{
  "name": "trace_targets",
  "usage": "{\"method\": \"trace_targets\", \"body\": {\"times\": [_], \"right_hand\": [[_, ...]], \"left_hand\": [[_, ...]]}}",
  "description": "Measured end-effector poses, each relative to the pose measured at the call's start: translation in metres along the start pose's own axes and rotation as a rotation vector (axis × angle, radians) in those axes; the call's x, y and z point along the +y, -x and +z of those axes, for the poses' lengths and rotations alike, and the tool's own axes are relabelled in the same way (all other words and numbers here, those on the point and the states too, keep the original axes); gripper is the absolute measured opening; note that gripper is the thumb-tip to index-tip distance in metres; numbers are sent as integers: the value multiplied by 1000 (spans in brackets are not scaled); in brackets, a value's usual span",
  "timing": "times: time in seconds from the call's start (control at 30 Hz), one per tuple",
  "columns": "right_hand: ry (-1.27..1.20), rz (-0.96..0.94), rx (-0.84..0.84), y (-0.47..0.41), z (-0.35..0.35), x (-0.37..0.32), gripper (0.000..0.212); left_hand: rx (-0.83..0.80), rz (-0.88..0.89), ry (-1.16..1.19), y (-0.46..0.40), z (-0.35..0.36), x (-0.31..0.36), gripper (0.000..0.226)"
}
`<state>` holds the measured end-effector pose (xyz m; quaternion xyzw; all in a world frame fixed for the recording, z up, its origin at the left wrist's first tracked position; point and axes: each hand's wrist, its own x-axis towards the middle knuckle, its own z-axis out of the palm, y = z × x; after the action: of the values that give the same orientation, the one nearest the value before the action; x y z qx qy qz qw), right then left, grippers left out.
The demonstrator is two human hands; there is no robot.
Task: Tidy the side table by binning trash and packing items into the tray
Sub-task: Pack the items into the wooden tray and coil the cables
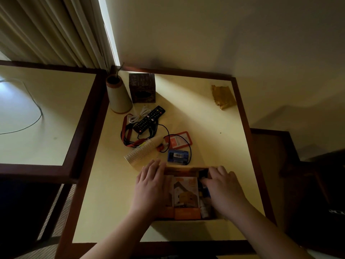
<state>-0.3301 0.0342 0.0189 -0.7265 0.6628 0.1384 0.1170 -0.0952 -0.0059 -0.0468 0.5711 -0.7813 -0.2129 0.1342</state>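
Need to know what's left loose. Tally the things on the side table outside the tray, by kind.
Paper cup: 1
Remote: 1
Cables: 2 (white, black)
Badge holder: 1
Blue box: 1
Crumpled wrapper: 1
Vase: 1
Dark box: 1
Total: 9

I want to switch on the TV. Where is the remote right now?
In the head view the remote lies on the side table, toward its far left, atop tangled cables, just in front of the dark box.
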Motion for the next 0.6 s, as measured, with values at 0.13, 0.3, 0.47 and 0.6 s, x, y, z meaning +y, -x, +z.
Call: {"method": "trace_targets", "body": {"times": [0.13, 0.3, 0.47, 0.6], "right_hand": [[183, -97, -52, -2, -9, 0, 33], [240, -165, -44, -5, 1, 12, 28], [139, -125, 67, 12, 15, 26, 40], [65, -99, 148, 17, 30, 25, 50]], "left_hand": [[-4, 2, 8, 0, -1, 1, 59], [-8, -8, 18, -1, 0, 1, 59], [-2, -19, 22, 0, -1, 3, 57], [-2, -22, 16, 0, -1, 4, 57]]}}
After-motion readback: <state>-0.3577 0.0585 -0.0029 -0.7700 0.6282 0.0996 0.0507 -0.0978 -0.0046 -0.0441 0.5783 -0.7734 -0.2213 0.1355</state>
